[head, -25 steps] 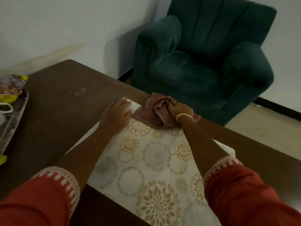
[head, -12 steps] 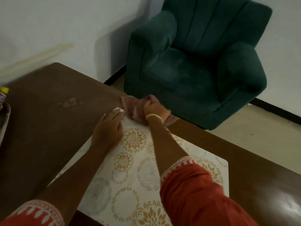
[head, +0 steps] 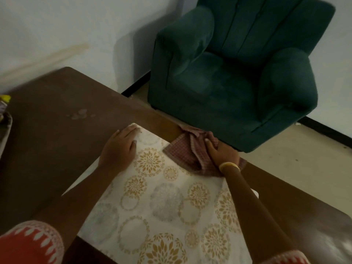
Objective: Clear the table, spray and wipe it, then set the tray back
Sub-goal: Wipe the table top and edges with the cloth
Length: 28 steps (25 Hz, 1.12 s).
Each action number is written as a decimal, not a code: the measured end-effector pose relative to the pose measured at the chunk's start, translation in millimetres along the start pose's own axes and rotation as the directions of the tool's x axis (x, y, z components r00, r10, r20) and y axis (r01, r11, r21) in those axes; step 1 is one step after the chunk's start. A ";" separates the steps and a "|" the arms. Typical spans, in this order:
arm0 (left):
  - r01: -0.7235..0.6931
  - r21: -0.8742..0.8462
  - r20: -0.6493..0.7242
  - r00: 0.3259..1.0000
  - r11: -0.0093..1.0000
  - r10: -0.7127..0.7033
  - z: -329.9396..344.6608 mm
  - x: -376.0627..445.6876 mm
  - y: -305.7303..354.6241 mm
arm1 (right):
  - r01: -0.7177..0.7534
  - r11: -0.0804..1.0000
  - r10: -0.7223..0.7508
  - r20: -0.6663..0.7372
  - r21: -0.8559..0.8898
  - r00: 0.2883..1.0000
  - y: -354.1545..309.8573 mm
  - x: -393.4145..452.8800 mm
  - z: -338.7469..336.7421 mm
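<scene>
Stage: wiping appears under way; the brown worktop looks mostly cleared, though a pale smudge remains near its middle.
Left to do: judging by this, finish wiping, then return the tray, just visible at the far left edge.
Right hand: fingers flat, pressing the checked cloth at the worktop's far edge.
Left hand: spread flat, holding down the patterned mat, beside the cloth.
</scene>
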State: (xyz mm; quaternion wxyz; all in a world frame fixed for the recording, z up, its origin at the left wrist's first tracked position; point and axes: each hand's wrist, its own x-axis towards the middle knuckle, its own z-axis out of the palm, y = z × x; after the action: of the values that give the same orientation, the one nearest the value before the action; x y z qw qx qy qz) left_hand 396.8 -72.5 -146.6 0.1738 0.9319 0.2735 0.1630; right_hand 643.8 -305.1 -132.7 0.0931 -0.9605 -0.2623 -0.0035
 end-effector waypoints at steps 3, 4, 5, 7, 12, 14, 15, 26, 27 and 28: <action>-0.016 0.043 -0.015 1.000 0.999 0.017 0.7 0.6 0.3 | -0.273 0.959 0.272 -0.030 -0.080 0.962 -26.4 -4.8 10.0; -0.016 0.045 -0.021 1.000 0.999 0.017 -0.3 1.1 -0.3 | -0.342 0.936 0.341 -0.026 -0.085 0.940 -51.1 -8.9 13.9; -0.010 0.036 -0.025 1.000 0.999 0.011 -0.1 2.0 1.1 | -0.360 0.931 0.361 0.006 -0.066 0.933 -77.2 -14.6 16.0; 0.002 -0.002 -0.009 1.000 1.000 -0.002 0.8 1.5 1.5 | -0.207 0.978 0.209 0.071 -0.039 0.975 -128.4 -36.8 19.2; 0.050 -0.214 0.110 0.994 0.976 -0.026 -25.5 23.6 -28.1 | 0.202 0.978 -0.207 0.114 0.048 0.972 -192.9 -157.5 33.9; -0.027 -0.283 0.172 0.982 0.959 0.078 -38.6 30.0 -52.3 | 0.353 0.935 -0.354 0.095 0.026 0.930 -198.3 -203.0 42.8; -0.083 -0.281 0.185 0.973 0.956 0.139 -43.0 28.3 -62.2 | 0.406 0.914 -0.405 0.107 0.016 0.908 -197.0 -204.9 45.4; -0.288 -0.051 0.198 0.936 0.956 0.292 -37.5 17.4 -94.0 | 0.220 0.968 -0.200 0.158 -0.118 0.967 -213.3 20.7 48.7; -0.327 0.034 0.239 0.920 0.944 0.310 -38.8 15.2 -97.0 | 0.191 0.976 -0.174 0.155 -0.102 0.972 -216.2 30.7 48.3; -0.351 0.096 0.265 0.911 0.932 0.316 -40.3 13.0 -99.8 | 0.156 0.984 -0.142 0.150 -0.087 0.978 -220.0 37.0 47.3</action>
State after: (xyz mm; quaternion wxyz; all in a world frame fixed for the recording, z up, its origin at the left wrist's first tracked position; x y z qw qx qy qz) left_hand 345.9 23.2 -149.4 0.1093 0.9878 0.0974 0.0539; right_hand 562.7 -92.0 -138.2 0.0260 -0.9393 -0.3390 0.0456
